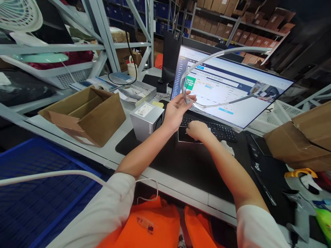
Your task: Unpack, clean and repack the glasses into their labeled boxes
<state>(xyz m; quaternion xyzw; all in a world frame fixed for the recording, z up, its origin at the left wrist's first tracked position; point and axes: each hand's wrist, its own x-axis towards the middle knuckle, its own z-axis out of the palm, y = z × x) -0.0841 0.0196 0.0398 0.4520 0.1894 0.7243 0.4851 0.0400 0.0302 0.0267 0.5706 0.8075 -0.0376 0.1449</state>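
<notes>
My left hand (177, 112) is raised in front of the monitor, its thumb and fingers pinched on a thin, pale grey, see-through looped tube (219, 54). The loop sweeps up and to the right across the screen. Lower down, my right hand (198, 131) is closed, fingers curled, over a dark flat piece with a light rim (193, 140); what its fingertips hold is hidden. Just behind the right hand lies a black keyboard (223, 131). A silver box (144, 124) with a white label stands left of my left forearm.
The lit monitor (207, 93) stands behind my hands. An open cardboard box (103, 119) sits on the left, above a blue crate (46, 193). At right are a large carton (302, 134), a pen (263, 186), a tape dispenser (305, 182) and a handheld scanner (301, 213).
</notes>
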